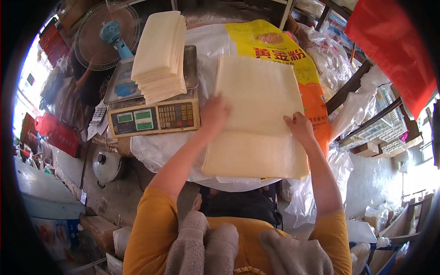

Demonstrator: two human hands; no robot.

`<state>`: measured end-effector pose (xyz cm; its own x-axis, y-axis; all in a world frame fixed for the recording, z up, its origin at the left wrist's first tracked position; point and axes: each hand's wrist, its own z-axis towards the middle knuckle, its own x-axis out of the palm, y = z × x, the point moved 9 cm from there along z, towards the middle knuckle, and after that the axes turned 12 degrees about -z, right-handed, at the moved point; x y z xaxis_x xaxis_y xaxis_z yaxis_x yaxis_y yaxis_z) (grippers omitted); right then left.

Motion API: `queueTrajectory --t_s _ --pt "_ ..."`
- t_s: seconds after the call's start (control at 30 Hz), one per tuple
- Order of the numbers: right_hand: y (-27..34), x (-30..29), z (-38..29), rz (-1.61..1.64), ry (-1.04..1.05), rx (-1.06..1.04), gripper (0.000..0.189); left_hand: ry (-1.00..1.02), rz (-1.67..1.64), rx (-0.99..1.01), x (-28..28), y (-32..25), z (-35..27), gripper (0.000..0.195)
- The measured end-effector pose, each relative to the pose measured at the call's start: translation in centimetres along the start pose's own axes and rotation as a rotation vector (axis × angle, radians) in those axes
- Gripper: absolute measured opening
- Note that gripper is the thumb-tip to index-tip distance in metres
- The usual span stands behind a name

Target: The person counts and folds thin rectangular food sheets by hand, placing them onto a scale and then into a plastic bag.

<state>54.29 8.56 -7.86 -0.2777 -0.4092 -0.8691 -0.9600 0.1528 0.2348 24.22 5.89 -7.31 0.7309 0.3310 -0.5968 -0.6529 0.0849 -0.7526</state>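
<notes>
A flat stack of pale cream sheets (257, 154), which look like bean curd sheets, lies in front of me. Its upper part is a folded or separate layer with an edge across the middle. My right hand (299, 126) pinches the right end of that layer between thumb and fingers. Motion blurs my left hand (216, 111) at the stack's left side, so its grip is unclear. To the left, a tall pile of folded cream sheets (158, 48) rests on the metal pan (191, 68) of a digital scale (154, 118).
Under the sheets is a white plastic covering (154, 151) and a printed yellow and orange sack (314, 92). A blue fan (111, 34) stands behind the scale. A lidded pot (106, 165) sits low at left. Red plastic (395, 44) hangs at upper right, near white crates (381, 120).
</notes>
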Motion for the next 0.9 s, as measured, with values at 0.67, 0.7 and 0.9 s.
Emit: queueTrajectory --t_s 0.67,0.7,0.9 --pt "7.1 5.3 -10.4 0.062 -0.407 -0.746 0.046 -0.180 -0.937 0.217 -18.5 -7.9 0.8 0.083" --pt "6.9 5.5 -10.2 0.060 -0.405 -0.750 0.046 -0.209 -0.943 0.232 -21.9 -7.4 3.0 0.079" --pt "8.1 6.1 -11.7 -0.112 -0.546 -0.894 0.044 -0.098 -0.853 -0.192 -26.6 2.2 9.8 0.058"
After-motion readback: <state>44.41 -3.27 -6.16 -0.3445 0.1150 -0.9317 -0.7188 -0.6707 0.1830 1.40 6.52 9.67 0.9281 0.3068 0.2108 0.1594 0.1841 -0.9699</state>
